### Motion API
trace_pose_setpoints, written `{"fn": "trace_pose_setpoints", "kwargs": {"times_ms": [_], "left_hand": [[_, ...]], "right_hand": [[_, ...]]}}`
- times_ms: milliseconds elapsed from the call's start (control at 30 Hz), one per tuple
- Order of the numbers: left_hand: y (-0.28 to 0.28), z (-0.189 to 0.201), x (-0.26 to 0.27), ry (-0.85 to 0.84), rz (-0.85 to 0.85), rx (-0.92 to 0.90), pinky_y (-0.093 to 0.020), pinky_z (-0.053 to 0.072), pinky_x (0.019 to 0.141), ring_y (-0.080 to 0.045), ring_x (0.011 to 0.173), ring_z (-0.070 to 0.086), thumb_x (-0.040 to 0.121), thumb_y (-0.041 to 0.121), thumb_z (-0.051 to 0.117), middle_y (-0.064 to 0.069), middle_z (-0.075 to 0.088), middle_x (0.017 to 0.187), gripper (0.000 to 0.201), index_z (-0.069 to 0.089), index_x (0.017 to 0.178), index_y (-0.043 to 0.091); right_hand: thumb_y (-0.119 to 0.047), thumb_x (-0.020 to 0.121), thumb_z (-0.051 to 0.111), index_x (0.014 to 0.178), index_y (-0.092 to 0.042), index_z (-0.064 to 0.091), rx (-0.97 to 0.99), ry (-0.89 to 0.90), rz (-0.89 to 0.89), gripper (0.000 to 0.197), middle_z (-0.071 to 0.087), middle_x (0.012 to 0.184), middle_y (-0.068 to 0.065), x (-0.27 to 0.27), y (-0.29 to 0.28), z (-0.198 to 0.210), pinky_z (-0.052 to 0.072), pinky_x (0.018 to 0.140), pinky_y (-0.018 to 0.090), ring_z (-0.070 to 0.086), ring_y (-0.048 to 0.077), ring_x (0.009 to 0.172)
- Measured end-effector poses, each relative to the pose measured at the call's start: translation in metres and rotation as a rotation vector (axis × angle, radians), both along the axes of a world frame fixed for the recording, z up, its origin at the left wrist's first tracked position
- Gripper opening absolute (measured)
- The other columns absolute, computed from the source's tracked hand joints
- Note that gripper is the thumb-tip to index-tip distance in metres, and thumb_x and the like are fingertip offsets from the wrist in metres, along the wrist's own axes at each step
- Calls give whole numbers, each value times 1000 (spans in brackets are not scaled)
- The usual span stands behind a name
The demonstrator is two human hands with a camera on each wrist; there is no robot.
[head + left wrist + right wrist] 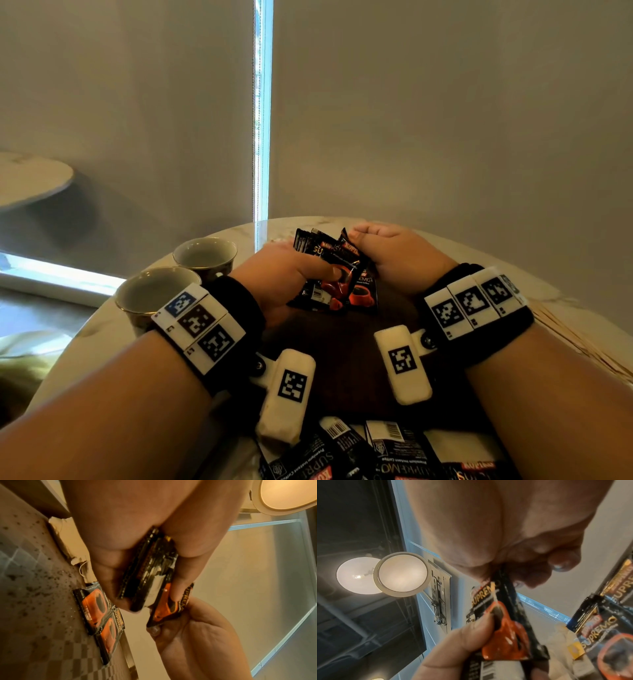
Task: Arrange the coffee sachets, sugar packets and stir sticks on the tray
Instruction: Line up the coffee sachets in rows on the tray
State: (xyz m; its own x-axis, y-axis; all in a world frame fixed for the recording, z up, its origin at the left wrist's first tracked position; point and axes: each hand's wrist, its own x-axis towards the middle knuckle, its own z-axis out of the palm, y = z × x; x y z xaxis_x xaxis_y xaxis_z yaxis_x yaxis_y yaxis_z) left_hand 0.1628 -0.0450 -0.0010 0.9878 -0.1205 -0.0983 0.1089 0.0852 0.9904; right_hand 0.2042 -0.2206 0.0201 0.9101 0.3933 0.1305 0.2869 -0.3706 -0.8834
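Observation:
Black coffee sachets printed with a red cup are fanned in a stack (329, 253) over the dark tray (342, 363). My left hand (308, 267) grips the stack, thumb on top; the left wrist view shows the bundle (150, 566) squeezed between thumb and fingers. My right hand (363, 236) pinches the top corner of the front sachet (501, 601), seen again in the left wrist view (169, 605). Two more sachets (97, 612) lie side by side on the checkered tray surface (34, 601) under the hands.
Two empty cups (205, 255) (154, 291) stand left of the tray on the round marble table (496, 260). Wooden stir sticks (582, 346) lie at the right edge. Several loose sachets (376, 452) are scattered at the near edge.

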Motion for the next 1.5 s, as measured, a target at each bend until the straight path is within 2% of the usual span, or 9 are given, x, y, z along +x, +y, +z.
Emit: {"fn": "trace_pose_setpoints", "kwargs": {"times_ms": [200, 367, 567, 667, 733, 900, 1033, 1167, 1500], "left_hand": [[-5, 3, -3, 2, -8, 4, -66, 51, 95, -49, 101, 70, 59, 7, 82, -29, 72, 110, 65, 64, 120, -3], [-4, 3, -5, 30, -5, 11, -66, 52, 94, -47, 99, 71, 62, 5, 82, -27, 72, 109, 64, 61, 122, -1], [-5, 2, -4, 57, 4, -17, -63, 54, 93, -45, 98, 72, 82, -3, 71, -27, 72, 109, 44, 61, 124, -2], [-3, 1, -3, 59, 35, -46, -61, 56, 91, -44, 96, 73, 85, -5, 69, -26, 73, 108, 36, 62, 121, -3], [-3, 0, -2, 61, 49, -66, -59, 58, 88, -42, 93, 74, 87, -5, 68, -26, 74, 106, 34, 61, 120, -3], [-4, -2, -1, 83, 53, -124, -55, 60, 83, -39, 95, 73, 86, 11, 74, -26, 72, 111, 41, 62, 123, -1], [1, -2, 4, 113, 185, -201, -35, 57, 56, -20, 68, 67, 91, 30, 73, -13, 66, 96, 34, 62, 113, 6], [1, -4, 8, 190, 230, -213, -33, 55, 58, -21, 72, 62, 95, 38, 67, -10, 62, 94, 43, 59, 125, 9], [-4, -3, 2, 261, 191, -59, -38, 51, 75, -17, 44, 68, 103, 28, 56, -3, 67, 49, 16, 55, 108, 13]], "right_hand": [[-50, 104, 39, 92, -34, 66, -178, -142, -62, 33, 68, 82, -21, -6, 0, 1, 49, 94, 23, 63, -8, 86], [-51, 99, 51, 93, -27, 74, 0, -96, 21, 34, 77, 94, 6, -3, -2, -3, 54, 93, 58, 74, 30, 92], [-54, 101, 46, 96, -34, 69, 47, -94, -96, 30, 77, 93, -8, 2, 0, -9, 54, 96, 48, 73, 16, 93], [-50, 101, 47, 96, -25, 69, 104, 16, -35, 33, 75, 82, -1, 6, -4, -5, 55, 69, 33, 70, 13, 73], [-26, 101, 55, 99, -13, 64, 214, 129, 51, 16, 72, 83, 5, 5, -6, -4, 51, 52, 25, 67, 16, 66], [-12, 102, 51, 96, -7, 62, 378, 199, 0, 13, 68, 83, 13, 23, -9, -18, 45, 44, 25, 62, 24, 67], [-17, 100, 56, 89, -9, 61, 405, 195, -288, 14, 60, 80, 11, 48, -23, -35, 32, 41, 24, 54, 16, 58], [-11, 96, 62, 89, -7, 63, 299, 250, -377, 8, 63, 79, 12, 56, -38, -51, 33, 38, 22, 55, 16, 54], [-14, 88, 74, 86, -10, 72, 115, 320, -415, 5, 59, 74, 11, 59, -44, -61, 35, 41, 26, 46, 15, 50]]}}
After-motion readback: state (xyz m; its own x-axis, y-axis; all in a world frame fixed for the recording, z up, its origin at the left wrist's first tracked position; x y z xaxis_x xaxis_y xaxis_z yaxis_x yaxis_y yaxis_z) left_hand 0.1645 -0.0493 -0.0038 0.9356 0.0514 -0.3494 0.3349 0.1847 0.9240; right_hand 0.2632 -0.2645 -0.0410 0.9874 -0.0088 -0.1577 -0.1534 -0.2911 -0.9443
